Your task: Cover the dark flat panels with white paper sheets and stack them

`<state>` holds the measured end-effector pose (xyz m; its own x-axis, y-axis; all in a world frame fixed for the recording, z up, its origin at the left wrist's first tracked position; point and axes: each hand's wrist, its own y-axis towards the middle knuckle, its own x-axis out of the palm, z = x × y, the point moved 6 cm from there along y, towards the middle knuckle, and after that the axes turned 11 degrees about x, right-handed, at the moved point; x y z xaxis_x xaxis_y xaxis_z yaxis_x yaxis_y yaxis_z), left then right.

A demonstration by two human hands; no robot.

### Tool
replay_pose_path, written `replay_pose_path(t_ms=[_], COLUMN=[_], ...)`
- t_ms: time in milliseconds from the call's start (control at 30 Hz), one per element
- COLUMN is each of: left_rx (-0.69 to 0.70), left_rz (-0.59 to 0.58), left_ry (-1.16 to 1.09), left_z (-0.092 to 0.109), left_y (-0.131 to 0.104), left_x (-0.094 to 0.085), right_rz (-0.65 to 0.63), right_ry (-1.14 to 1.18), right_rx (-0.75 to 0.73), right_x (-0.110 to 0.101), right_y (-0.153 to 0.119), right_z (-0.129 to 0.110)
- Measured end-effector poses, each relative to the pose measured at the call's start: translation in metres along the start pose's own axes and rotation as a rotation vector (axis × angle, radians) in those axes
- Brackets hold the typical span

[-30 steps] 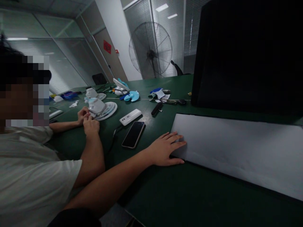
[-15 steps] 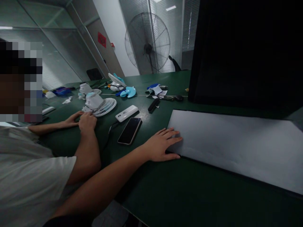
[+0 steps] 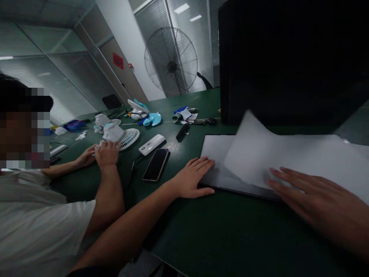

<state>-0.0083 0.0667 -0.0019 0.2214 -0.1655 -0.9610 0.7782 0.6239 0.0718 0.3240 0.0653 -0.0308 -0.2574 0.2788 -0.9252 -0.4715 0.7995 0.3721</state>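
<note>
Co-worker's hands point(image 3: 103, 152): busy on a small white fan point(image 3: 121, 135), well clear of the paper.
Phone point(image 3: 156, 164): flat on the green worktop point(image 3: 219, 231), near the left hand; a sideways sweep could likely knock it.
Left hand point(image 3: 192, 179): fingers spread, pressing the left edge of the white sheets point(image 3: 288, 154).
Top sheet point(image 3: 253, 142): lifted and curling; it may crease or slide off.
Right hand point(image 3: 314, 200): open grip, flat on the paper's near edge.

bare table point(image 3: 236, 234) front, monitor point(image 3: 288, 61) behind
</note>
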Motion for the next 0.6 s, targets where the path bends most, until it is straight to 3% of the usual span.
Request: replay_pose_path(t_ms=[67,233,400,500,600], left_rx=[-0.007,0.006,-0.012,-0.043,-0.069], left_rz=[0.024,0.059,-0.033,-0.015,0.020], left_ry=[-0.025,-0.020,0.032,0.033,0.031], left_z=[-0.002,-0.004,-0.001,-0.003,-0.006], left_y=[-0.001,0.001,0.005,0.005,0.004], left_x=[0.001,0.001,0.005,0.004,0.003], right_rz=[0.029,0.111,-0.013,-0.039,0.056], right_ry=[-0.054,-0.062,0.044,0.094,0.080], right_rx=[-0.135,-0.232,-0.270,-0.188,0.104], right_x=[0.005,-0.004,-0.005,-0.008,-0.028], right_y=[0.003,0.008,0.010,0.017,0.023], right_z=[-0.015,-0.037,-0.052,-0.023,0.048])
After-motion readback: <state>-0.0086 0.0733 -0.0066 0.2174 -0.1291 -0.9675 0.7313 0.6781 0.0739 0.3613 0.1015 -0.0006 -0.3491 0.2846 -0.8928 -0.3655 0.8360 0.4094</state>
